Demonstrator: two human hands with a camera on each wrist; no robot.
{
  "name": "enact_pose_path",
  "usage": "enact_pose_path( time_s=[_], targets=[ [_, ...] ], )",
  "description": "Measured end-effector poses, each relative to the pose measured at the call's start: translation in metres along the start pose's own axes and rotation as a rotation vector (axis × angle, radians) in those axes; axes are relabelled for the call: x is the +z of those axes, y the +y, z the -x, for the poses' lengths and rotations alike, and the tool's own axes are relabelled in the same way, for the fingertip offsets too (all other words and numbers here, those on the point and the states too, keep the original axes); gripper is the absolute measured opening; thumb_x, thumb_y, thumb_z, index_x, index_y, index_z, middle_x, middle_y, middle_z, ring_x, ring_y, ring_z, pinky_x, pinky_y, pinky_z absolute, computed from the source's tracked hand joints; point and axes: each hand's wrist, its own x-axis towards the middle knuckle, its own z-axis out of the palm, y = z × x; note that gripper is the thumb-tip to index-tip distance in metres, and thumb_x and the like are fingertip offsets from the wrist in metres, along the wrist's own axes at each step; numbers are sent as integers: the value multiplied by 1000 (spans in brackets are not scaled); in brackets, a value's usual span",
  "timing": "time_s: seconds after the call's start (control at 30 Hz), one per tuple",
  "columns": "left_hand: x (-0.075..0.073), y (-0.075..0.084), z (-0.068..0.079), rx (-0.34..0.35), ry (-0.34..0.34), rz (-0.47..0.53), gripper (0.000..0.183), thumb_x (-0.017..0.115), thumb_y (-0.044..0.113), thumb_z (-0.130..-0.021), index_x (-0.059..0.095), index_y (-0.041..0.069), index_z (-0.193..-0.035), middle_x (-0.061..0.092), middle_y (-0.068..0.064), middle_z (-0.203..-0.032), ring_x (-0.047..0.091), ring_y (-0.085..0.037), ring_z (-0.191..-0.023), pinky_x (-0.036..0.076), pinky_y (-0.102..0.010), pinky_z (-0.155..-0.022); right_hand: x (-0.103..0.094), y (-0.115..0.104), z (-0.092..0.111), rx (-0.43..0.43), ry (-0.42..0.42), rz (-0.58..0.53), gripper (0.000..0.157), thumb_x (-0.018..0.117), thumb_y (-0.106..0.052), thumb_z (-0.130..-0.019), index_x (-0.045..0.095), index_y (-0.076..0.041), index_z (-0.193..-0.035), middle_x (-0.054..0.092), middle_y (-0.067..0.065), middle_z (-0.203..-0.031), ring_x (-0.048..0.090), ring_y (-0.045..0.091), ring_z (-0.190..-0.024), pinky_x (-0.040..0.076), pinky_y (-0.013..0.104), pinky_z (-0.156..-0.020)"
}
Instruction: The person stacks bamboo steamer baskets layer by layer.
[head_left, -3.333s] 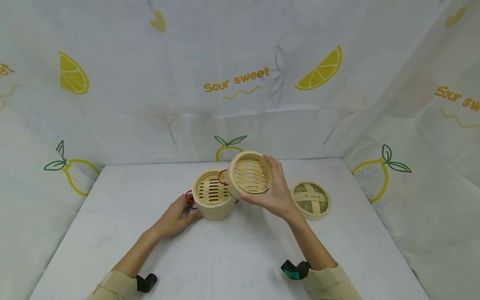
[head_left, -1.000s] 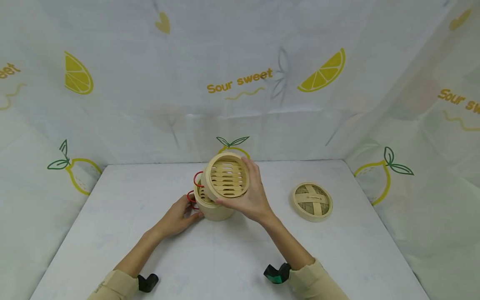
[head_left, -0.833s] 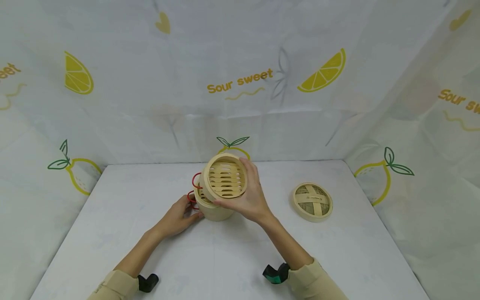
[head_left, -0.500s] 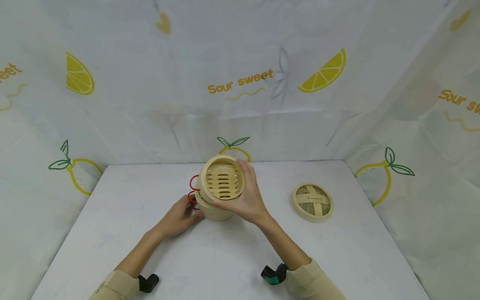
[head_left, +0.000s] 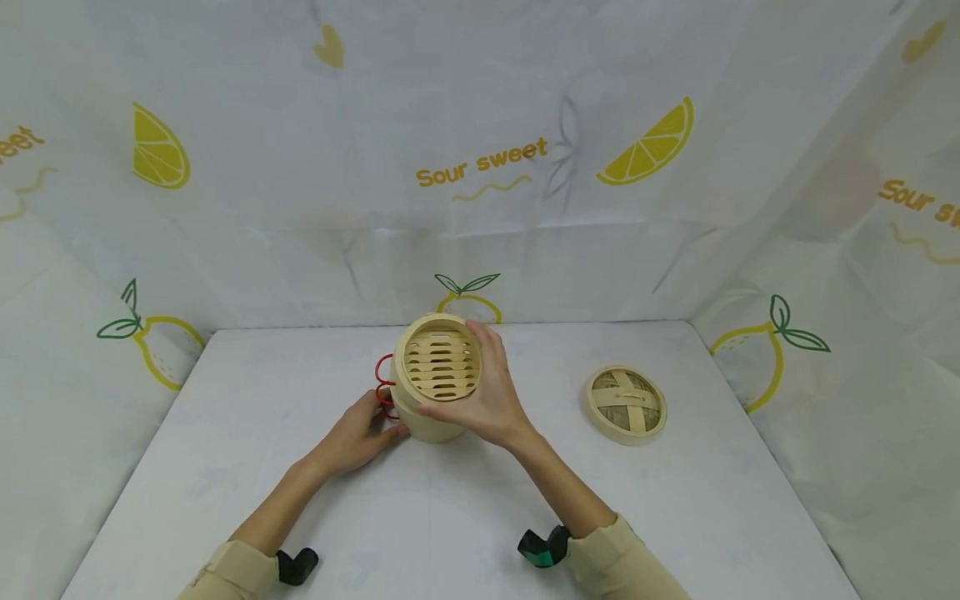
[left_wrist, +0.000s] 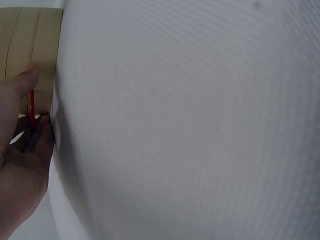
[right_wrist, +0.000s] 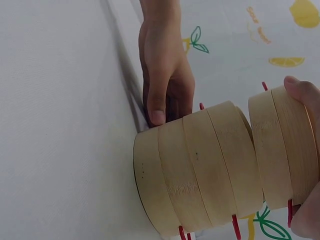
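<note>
My right hand (head_left: 491, 404) grips a small round bamboo steamer basket (head_left: 442, 365) by its rim, thumb in front and fingers behind. Its slatted inside faces me, tilted. Below it stands a stack of steamer baskets (head_left: 427, 427) with red loop handles. In the right wrist view a narrow wedge-shaped gap separates the held basket (right_wrist: 280, 145) from the stack (right_wrist: 195, 170). At the stack's lower left side, my left hand (head_left: 351, 437) holds it between thumb and fingers. The left wrist view shows a red handle (left_wrist: 32, 107) among those fingers; the stack's top is mostly hidden.
A round woven bamboo lid (head_left: 625, 404) with crossed strips lies at the right on the white tabletop (head_left: 420, 533). Behind the table hangs a white sheet (head_left: 300, 267) with lemon prints. Each wrist carries a black mount (head_left: 297, 567).
My right hand has brought the steamer basket leftward from beside the stack and lowered it close over the top. The left hand has kept its place at the stack's base.
</note>
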Motion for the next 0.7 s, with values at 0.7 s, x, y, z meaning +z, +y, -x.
enact_pose_path(
  time_s=[0.7],
  targets=[
    [1, 0, 0, -19, 0, -5, 53, 81, 14, -98, 56, -1, -143, 67, -16, -134, 67, -38, -133, 57, -55, -116, 7, 0, -7, 23, -18, 54, 129, 105, -39, -63, 34, -11, -167, 35, 12, -171, 36, 31, -159, 41, 62, -129]
  ],
)
